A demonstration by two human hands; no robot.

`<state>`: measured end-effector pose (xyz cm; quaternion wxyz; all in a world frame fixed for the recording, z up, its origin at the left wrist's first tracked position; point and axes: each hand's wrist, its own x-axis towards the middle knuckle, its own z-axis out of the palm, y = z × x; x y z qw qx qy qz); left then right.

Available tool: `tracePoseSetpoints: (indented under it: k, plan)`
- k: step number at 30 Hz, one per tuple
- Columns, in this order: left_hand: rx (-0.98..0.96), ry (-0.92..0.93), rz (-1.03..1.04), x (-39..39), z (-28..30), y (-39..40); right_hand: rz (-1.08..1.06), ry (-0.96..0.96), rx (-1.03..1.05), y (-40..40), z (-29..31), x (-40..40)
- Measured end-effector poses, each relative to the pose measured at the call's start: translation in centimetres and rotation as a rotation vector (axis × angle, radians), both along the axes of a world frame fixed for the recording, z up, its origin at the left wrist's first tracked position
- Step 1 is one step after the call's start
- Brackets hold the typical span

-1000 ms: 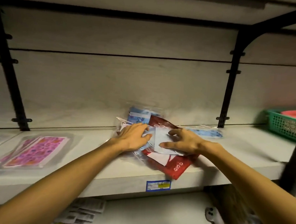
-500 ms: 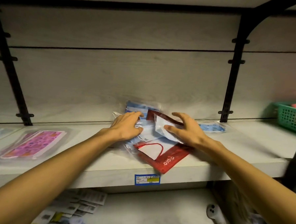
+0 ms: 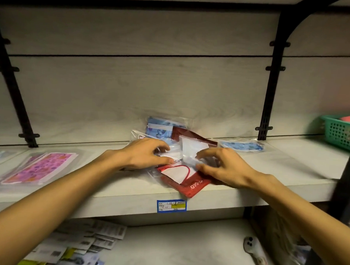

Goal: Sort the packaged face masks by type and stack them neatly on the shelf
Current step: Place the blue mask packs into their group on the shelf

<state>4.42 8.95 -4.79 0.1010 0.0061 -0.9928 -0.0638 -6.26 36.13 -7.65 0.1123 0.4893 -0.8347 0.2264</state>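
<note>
Both of my hands sat on the heap of packaged masks at the middle of the frame. Left hand lay palm down with its fingers curled onto a clear packet; compared with half a second before, its fingertips had drawn in closer over the plastic. Right hand had shifted more: earlier its fingers lay spread flat across the white mask packet, and now they were arched up, thumb and forefinger closing in a pinch on that packet's lower edge, though the blur kept me from telling how firm the hold was. Under both hands the red packet stayed where it had been, tilted, one corner hanging past the front edge of the shelf just above the blue price label. Behind the heap, the blue patterned packet leaned against the back panel as before, and another blue packet lay flat to the right of centre. Pink floral packet rested at the left of the frame, well apart from the heap, unmoved. A green basket stood at the right edge. Loose packets lay scattered on the lower shelf at the bottom left.
</note>
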Motion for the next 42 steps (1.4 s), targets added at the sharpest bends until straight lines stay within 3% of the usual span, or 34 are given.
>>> tracePoseSetpoints:
  k: [6,10,12,15,17,23,25,29,31,33,38,42]
  plan:
    - [0.009,0.231,0.054,-0.1,0.4,0.1,0.034,0.016,-0.512,0.8,0.3,0.2]
    - [0.220,0.388,0.172,-0.5,1.1,-0.4,0.040,-0.261,-0.987,0.5,1.4,-0.4]
    - [0.448,0.438,0.242,-0.7,1.3,-0.4,-0.005,-0.424,-1.196,0.0,2.2,-1.0]
    - [1.069,0.474,0.320,-0.3,1.7,0.2,-0.106,-0.574,-1.361,-1.0,2.7,-1.8]
    - [1.273,0.419,0.335,0.6,1.7,0.0,-0.181,-0.639,-1.331,-1.8,2.3,-2.4]
    - [1.326,0.314,0.347,3.7,1.2,-1.9,-0.302,-0.900,-1.080,-2.7,0.6,-2.6]
    - [1.367,0.291,0.328,5.0,1.3,-2.4,-0.348,-0.883,-1.031,-2.6,0.6,-2.3]
    - [1.515,0.277,0.336,7.9,1.5,-3.1,-0.421,-0.661,-0.707,-2.9,1.9,-1.0]
    - [1.487,0.319,0.394,9.9,1.8,-3.1,-0.447,-0.415,-0.501,-3.0,2.7,0.3]
    - [1.386,0.362,0.470,12.2,2.3,-3.4,-0.437,-0.224,-0.424,-3.1,3.6,2.7]
    - [1.227,0.344,0.444,18.7,3.4,-4.8,-0.292,-0.037,-0.655,-5.3,6.1,11.0]
    - [1.179,0.335,0.360,25.4,3.8,-6.2,-0.134,-0.158,-0.910,-8.8,7.2,19.5]
